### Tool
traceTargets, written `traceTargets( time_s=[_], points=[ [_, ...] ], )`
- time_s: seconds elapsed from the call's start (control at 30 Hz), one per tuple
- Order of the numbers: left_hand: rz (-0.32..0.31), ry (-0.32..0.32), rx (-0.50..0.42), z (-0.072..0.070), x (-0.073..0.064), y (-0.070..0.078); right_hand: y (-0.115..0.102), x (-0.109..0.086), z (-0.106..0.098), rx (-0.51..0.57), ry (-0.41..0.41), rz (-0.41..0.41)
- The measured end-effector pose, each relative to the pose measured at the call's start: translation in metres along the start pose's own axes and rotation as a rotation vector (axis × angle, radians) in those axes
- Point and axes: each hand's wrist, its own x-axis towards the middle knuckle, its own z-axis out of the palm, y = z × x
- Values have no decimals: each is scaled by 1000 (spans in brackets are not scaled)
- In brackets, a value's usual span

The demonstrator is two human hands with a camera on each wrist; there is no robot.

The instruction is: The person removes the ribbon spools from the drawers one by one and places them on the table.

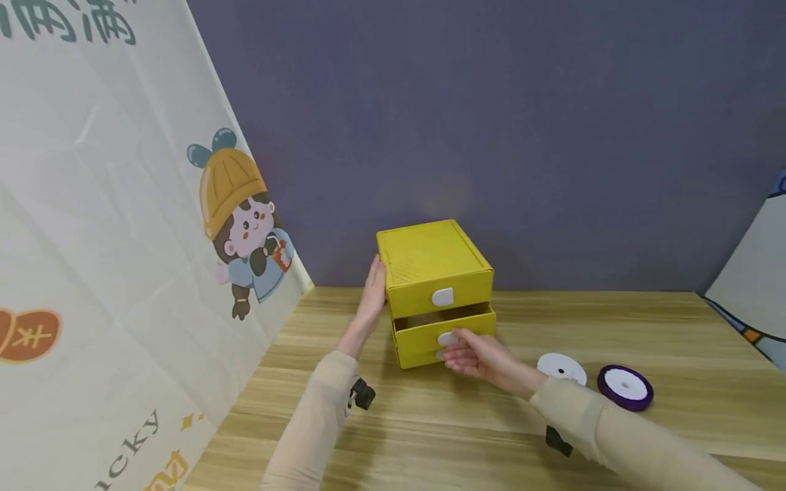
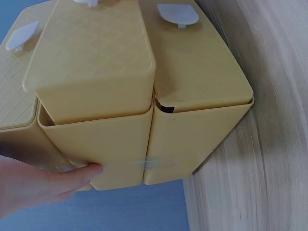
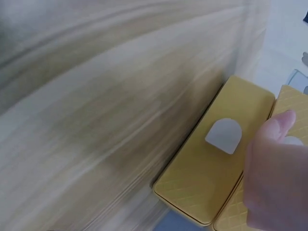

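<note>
A yellow three-tier drawer box [image 1: 436,252] stands against the dark wall. Its middle drawer [image 1: 411,339] is pulled partly out, with a dark gap showing above its front. My left hand [image 1: 372,293] lies along the box's left side, fingers straight; in the left wrist view its fingertips [image 2: 91,171] touch the side wall. With thumb and curled fingers, my right hand [image 1: 482,358] pinches the white handle [image 1: 447,339] of the middle drawer. In the right wrist view the thumb covers much of that handle, and the bottom drawer's handle [image 3: 224,135] shows beside it.
To the right on the wooden table [image 1: 405,436] lie a white spool [image 1: 561,366], partly behind my right forearm, and a purple ribbon roll [image 1: 625,387] with a white core. A printed white sheet [image 1: 123,204] hangs on the left. The dark wall [image 1: 522,136] closes off the back.
</note>
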Motion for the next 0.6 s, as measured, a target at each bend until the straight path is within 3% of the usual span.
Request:
traceTargets(
  time_s=[0.1,0.33,0.6],
  points=[
    [12,12,-2,1,7,-11,2,-7,0,8,4,15],
    [19,40,-15,2,8,-11,7,-24,3,-16,-15,28],
    [27,25,-21,0,8,-10,12,-40,3,-43,-43,41]
  ],
)
